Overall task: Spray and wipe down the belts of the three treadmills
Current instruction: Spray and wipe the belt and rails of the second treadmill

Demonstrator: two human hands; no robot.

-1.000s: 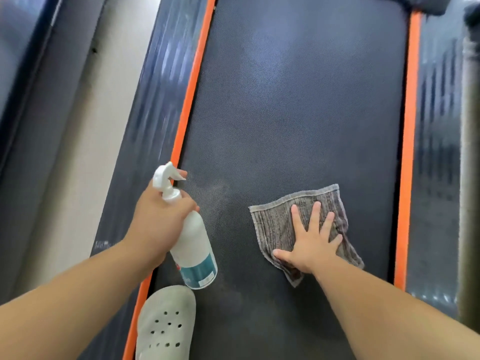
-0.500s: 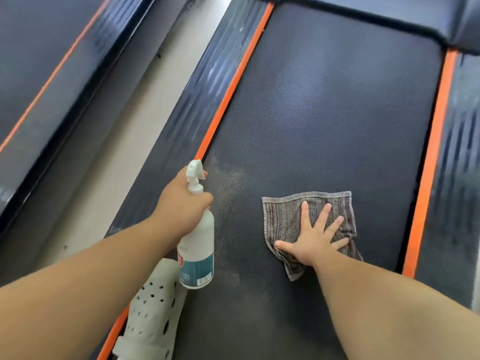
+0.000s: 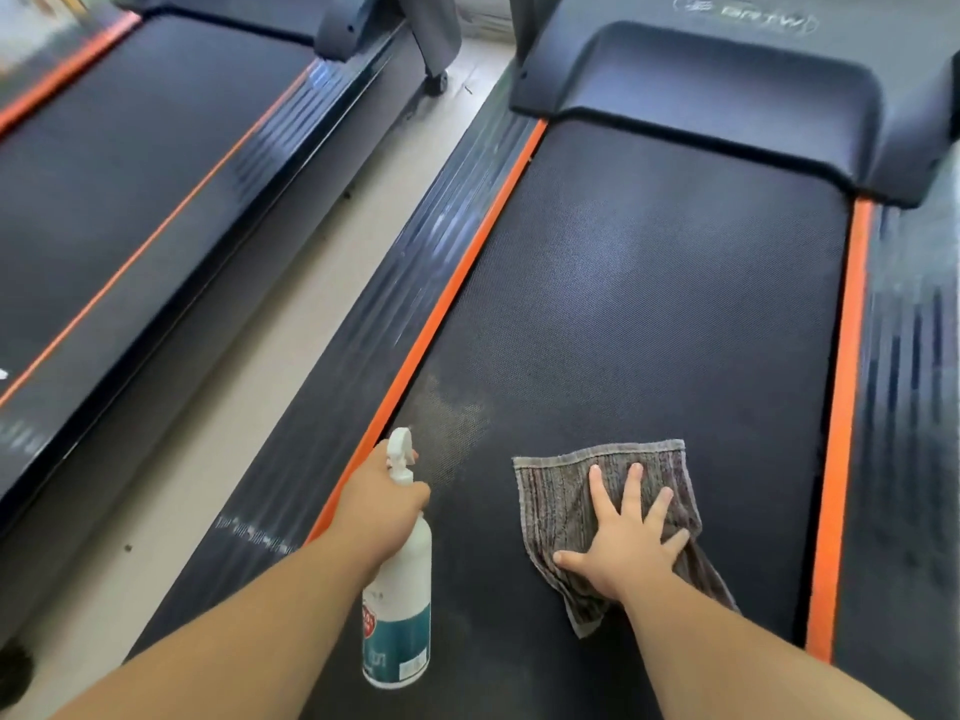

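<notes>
- The black textured treadmill belt (image 3: 649, 314) between orange side strips stretches far ahead, and a second dark belt (image 3: 119, 163) waits to the left; rushing risks unwiped patches.
- The grey striped cloth (image 3: 571, 491) lies bunched under the flat, open right hand (image 3: 623, 543); it may skid and streak.
- The left hand (image 3: 382, 504) grips the white spray bottle (image 3: 397, 605) beside a misted patch; overspray could wet the rail.

Pale floor strip (image 3: 291, 356) runs left of the left hand (image 3: 382, 517) and its grip, extending far ahead. Small dark speck (image 3: 128, 548) on it, level with the grip. Black caster wheel (image 3: 435, 84) under a grey upright (image 3: 431, 28), far ahead. Blurred dark object (image 3: 13, 667) behind, far left.
</notes>
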